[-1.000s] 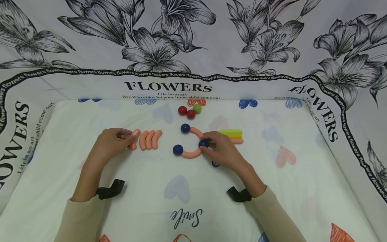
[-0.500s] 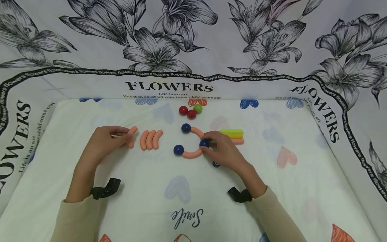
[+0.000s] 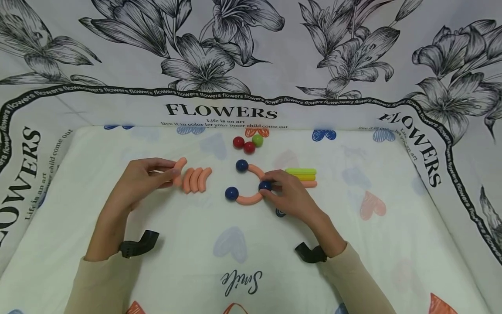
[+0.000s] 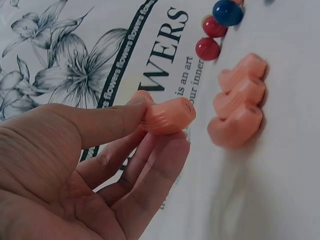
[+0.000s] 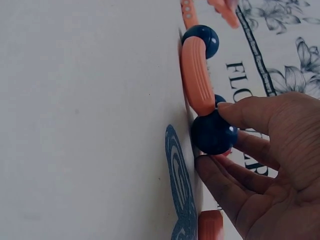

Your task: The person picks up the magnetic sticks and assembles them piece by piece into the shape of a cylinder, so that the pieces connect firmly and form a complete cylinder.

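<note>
while the left hand (image 3: 137, 181) pinches a curved orange piece (image 4: 170, 115) between its thumb and fingers, the right hand (image 3: 292, 196) grips a navy ball (image 5: 215, 132) the same way. the pinched piece is raised off the bench (image 3: 188, 244), just left of three curved orange pieces (image 3: 195, 179) lying side by side in a row. the gripped ball sits at the right side of an open ring: an upper orange arc (image 3: 254, 169) runs from it to the far navy ball (image 3: 242, 165), and a lower orange arc (image 3: 249, 200) to the near navy ball (image 3: 232, 193). beyond the ring, two red balls (image 3: 249, 148) and a green ball (image 3: 257, 140) are clustered together. to the right, partly behind the right hand, lie a lime stick (image 3: 300, 171), a yellow stick (image 3: 306, 177) and an orange stick (image 3: 311, 184), parallel and close together.
</note>
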The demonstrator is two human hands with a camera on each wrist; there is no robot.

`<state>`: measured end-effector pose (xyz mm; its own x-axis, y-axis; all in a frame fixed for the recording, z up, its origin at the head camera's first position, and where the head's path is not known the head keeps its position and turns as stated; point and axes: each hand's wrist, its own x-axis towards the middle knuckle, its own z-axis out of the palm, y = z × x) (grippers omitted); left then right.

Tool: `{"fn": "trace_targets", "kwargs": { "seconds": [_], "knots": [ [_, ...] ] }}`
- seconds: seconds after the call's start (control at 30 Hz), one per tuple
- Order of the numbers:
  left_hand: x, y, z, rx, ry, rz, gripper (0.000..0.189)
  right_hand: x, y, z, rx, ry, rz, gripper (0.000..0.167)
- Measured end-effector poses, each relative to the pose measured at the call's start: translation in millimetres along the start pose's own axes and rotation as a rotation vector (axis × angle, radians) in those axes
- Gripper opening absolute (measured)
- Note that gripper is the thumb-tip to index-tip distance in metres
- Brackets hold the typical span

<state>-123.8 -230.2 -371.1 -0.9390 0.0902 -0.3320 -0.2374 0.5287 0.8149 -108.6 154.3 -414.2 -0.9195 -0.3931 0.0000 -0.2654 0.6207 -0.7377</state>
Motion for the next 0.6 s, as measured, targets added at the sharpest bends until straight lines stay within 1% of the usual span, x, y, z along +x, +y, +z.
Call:
{"fn": "trace_targets", "kwargs": {
  "seconds": [0.07,0.13,0.2,0.3,0.43,0.53,0.6],
  "knots": [
    [0.3,7.5,4.7,0.022,0.002,0.011,0.063,0.5,0,-1,0.000,0.008,-0.016,0.034],
    [1.6,16.4,10.5,0.064,0.005,0.017,0.068,1.3,0,-2,-0.002,0.013,-0.030,0.034],
    [4.4,26.6,17.8,0.098,0.002,0.022,0.074,1.7,1,-3,-0.005,0.017,-0.032,0.035],
    [10.3,42.6,30.3,0.154,-0.002,0.050,0.079,1.4,2,-4,-0.026,0.011,-0.025,0.037],
    [18.2,61.0,47.9,0.198,-0.036,0.089,0.071,-0.1,3,-3,-0.038,0.011,-0.018,0.038],
    [22.5,70.2,59.1,0.249,-0.068,0.089,0.063,-0.9,3,-2,-0.030,0.011,-0.015,0.038],
    [24.2,74.2,65.1,0.281,-0.072,0.071,0.061,-0.8,2,-2,-0.035,0.009,-0.015,0.038]
  ]
}}
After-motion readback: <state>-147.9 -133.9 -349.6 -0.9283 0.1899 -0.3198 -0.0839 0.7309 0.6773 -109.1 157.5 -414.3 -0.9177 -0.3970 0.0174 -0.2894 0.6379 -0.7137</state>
